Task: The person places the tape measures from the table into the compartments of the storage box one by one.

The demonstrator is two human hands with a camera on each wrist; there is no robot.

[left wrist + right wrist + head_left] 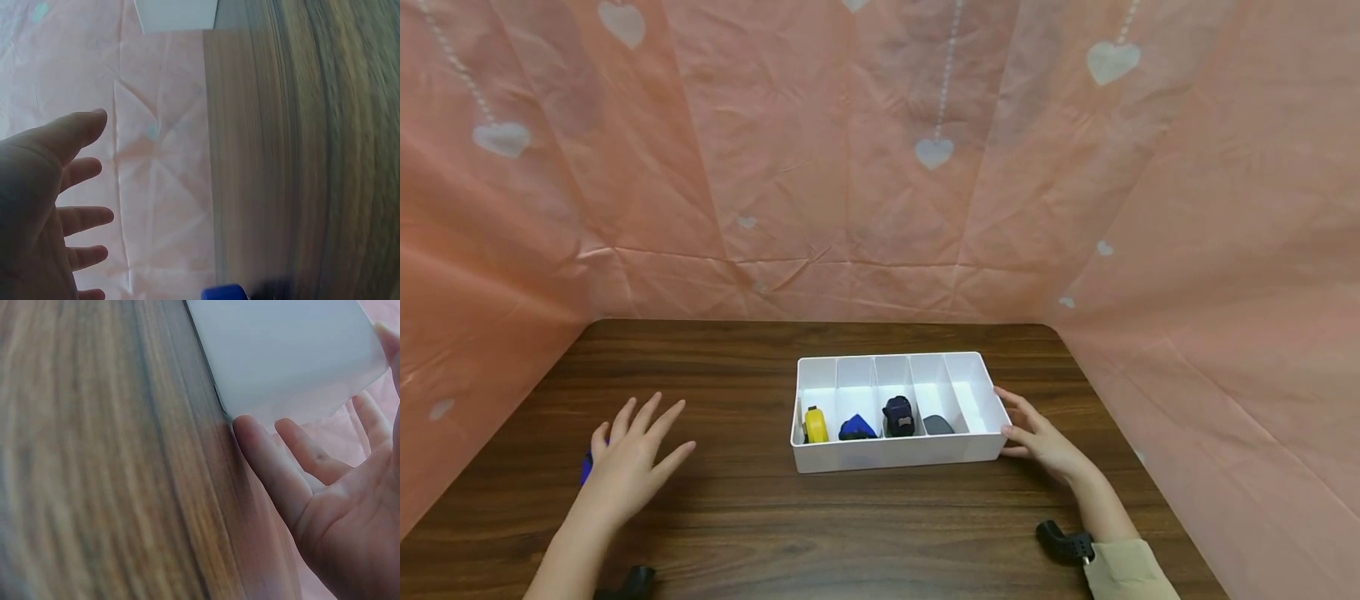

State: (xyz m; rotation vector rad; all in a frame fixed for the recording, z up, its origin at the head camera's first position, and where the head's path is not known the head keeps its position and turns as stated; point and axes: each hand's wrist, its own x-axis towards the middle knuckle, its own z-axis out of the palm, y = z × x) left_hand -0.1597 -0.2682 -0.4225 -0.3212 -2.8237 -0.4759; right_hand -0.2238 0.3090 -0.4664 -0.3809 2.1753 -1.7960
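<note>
A white divided box [883, 454] stands on the table, its compartments side by side. A yellow object [816, 425] that looks like a tape measure lies in the leftmost one. The compartments to its right hold a blue object [857, 427], a dark navy object [898, 416] and a grey rounded object [937, 425]; the rightmost holds nothing visible. My right hand [1047, 440] touches the box's right end with spread, fairly straight fingers. My left hand [631, 468] hovers over the table at left, fingers spread, holding nothing. Another blue object [586, 467] is mostly hidden behind it.
The brown wood-grain table [737, 533] has rounded far corners. A pink curtain [850, 208] with white hearts hangs behind and along both sides. Black wrist straps [1063, 543] show by the forearms.
</note>
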